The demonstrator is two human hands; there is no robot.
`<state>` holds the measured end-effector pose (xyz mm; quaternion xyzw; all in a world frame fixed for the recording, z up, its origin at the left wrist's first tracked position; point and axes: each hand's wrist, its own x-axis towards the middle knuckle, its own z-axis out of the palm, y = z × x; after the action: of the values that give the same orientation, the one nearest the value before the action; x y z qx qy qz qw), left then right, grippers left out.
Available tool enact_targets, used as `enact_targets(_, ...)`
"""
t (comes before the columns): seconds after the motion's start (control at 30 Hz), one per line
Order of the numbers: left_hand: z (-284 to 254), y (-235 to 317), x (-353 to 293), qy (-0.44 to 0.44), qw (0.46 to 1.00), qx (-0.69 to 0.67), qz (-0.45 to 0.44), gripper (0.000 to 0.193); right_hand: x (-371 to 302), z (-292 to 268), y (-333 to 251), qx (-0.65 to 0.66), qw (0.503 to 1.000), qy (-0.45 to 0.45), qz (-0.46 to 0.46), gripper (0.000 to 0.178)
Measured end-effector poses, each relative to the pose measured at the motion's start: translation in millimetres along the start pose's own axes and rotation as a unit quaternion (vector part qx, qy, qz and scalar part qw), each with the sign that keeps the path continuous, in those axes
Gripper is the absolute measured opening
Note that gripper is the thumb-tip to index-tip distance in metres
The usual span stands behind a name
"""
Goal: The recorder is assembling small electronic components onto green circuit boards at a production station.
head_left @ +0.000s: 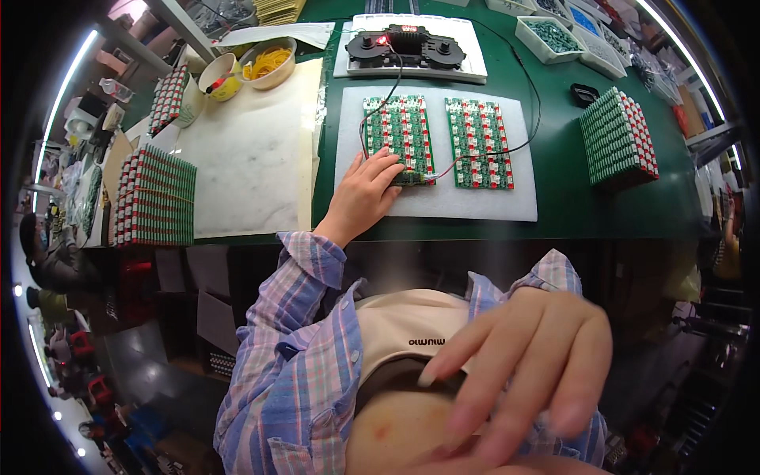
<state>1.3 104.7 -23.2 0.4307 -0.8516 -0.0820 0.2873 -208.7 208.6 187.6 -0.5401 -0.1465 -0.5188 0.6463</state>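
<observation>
The left hand (368, 190) is held out ahead, palm down, fingers (380, 164) lightly bent and laid close together. Its wrist is left bare, and the left arm (293, 277) is stretched forward. The right hand (526, 360) is raised close to the camera, slightly blurred, its back shown and its fingers loosely curved and parted, pointed toward the lower edge.
</observation>
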Motion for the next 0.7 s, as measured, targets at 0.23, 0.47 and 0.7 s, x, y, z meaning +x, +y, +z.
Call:
enact_targets(0.23, 3.2, 11.4, 15.1, -0.007, 1.0, 0.01, 0.011, 0.036, -63.4, -107.7, 54.1, -0.702, 0.703, 0.073, 0.088, 0.029)
enact_targets(0.47, 1.2, 10.6, 15.2, -0.01, 1.0, 0.008, -0.013, 0.035, -103.6, -154.3, 94.4, -0.806, 0.574, 0.033, 0.141, 0.033)
enact_targets(0.7, 1.5, 7.7, 12.9, -0.009, 1.0, -0.017, -0.013, 0.036, -104.7, -154.7, 100.0, -0.795, 0.584, 0.024, 0.16, 0.033)
